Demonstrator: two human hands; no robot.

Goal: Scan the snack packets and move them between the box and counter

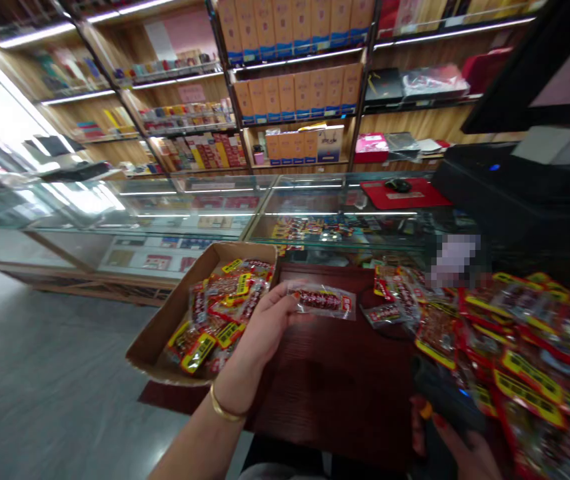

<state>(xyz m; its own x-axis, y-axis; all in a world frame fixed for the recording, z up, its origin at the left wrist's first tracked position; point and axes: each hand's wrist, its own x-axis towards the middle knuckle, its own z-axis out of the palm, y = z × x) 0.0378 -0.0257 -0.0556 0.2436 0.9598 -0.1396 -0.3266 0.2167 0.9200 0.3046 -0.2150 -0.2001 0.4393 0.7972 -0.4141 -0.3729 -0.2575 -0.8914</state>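
Note:
Between the thumb and fingers of my left hand [275,310] is a clear snack packet [323,301] with dark contents and a red label, held above the dark red table [335,380]. Just left of that hand, an open cardboard box [152,353] holds several packets with yellow and red labels. At the lower right, my right hand [457,443] is wrapped round a dark handheld barcode scanner [445,393], with a finger near its orange trigger. Part of this hand is cut off by the bottom edge.
A large heap of snack packets [529,347] covers the table's right side, with loose clear packets [389,312] at its left. Behind stand glass counters [199,223], a mouse [399,185] on a red mat [375,195], a dark monitor [509,73] and stocked shelves [295,57].

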